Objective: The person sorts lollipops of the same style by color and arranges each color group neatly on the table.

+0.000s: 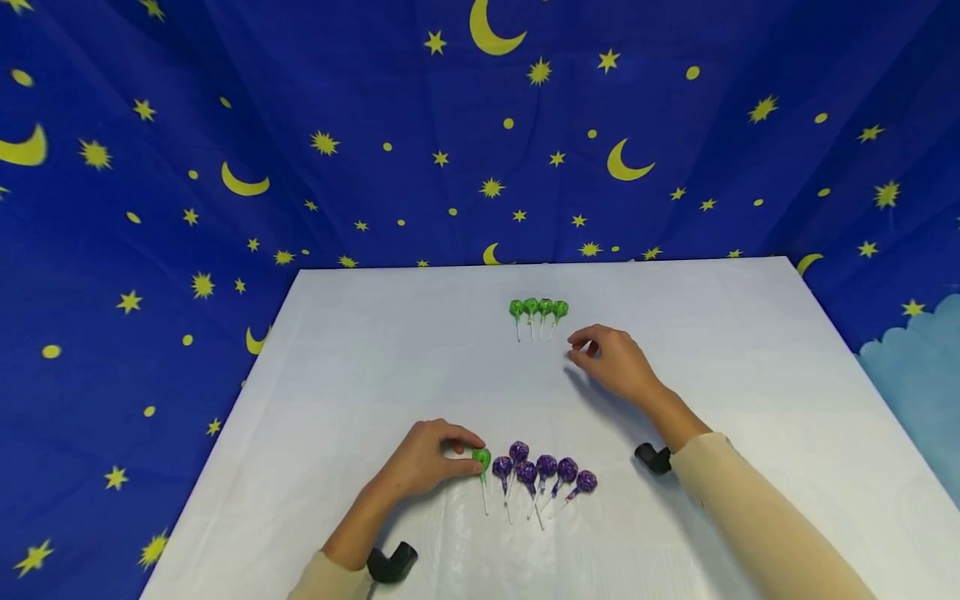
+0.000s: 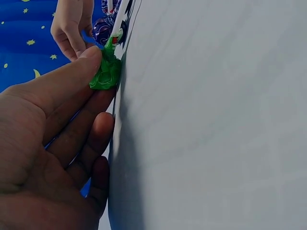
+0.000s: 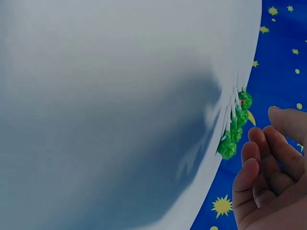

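My left hand [image 1: 431,458] pinches the head of a green lollipop [image 1: 482,457] between thumb and fingers; its white stick points toward me. The left wrist view shows the thumb and a finger of that hand [image 2: 57,129] on the green wrapper [image 2: 106,72]. Just right of it lies a loose cluster of several purple lollipops [image 1: 546,467]. Farther back, several green lollipops [image 1: 531,307] lie side by side in a row, sticks toward me. My right hand [image 1: 617,362] hovers to their right and nearer me, fingers relaxed and bent, holding nothing; the right wrist view shows this hand [image 3: 273,167] beside the green row [image 3: 236,132].
The white table [image 1: 375,350] carries all the lollipops. Blue cloth [image 1: 405,100] with yellow moons and stars hangs behind and beside it. Black wrist-mounted parts show below the left wrist [image 1: 392,563] and the right wrist [image 1: 653,458].
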Available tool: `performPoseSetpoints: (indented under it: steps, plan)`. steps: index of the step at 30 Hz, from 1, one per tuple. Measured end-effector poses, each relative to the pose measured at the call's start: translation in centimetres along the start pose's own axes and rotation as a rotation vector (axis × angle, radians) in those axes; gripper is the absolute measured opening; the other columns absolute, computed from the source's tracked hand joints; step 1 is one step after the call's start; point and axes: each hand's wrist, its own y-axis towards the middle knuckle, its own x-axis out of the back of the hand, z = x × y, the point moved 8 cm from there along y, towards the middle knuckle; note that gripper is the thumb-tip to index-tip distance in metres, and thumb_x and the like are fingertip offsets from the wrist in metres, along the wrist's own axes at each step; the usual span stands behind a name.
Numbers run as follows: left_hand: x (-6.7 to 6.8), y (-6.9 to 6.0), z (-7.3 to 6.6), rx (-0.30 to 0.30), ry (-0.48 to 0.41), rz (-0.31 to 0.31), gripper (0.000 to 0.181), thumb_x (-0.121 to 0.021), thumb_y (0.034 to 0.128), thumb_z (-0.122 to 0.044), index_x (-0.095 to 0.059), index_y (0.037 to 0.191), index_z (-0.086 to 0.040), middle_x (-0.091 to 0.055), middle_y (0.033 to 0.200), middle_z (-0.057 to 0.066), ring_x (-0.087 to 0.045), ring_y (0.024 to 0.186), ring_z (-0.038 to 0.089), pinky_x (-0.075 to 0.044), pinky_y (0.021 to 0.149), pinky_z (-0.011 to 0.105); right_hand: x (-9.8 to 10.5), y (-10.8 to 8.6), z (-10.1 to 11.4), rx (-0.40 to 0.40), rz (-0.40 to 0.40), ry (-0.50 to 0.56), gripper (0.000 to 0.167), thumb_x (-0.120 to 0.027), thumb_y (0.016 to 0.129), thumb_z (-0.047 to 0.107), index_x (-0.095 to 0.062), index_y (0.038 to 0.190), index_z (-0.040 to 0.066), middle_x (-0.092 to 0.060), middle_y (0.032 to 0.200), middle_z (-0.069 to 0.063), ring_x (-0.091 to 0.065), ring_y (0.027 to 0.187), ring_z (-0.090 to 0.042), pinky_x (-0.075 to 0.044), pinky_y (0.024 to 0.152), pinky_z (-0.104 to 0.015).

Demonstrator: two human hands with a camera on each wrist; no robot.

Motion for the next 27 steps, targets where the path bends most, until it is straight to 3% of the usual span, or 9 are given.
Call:
performPoseSetpoints:
  steps: [27]
  plan:
    - [-0.1,0.0,0.1,0.004,0.000,0.001,0.026,-0.082,0.0755,-0.036,-0.076,0.099,-0.029,-0.060,0.078,-0.014,-0.054,0.075,0.012,-0.041,0.075,0.032,-0.1,-4.5,0.8,0.018,-0.007,0.000,0.025,-0.071,0.089,0.026,-0.071,0.108,0.011,-0.066,0.095,0.004,-0.059,0.079,-0.012,-0.045,0.066,-0.034]
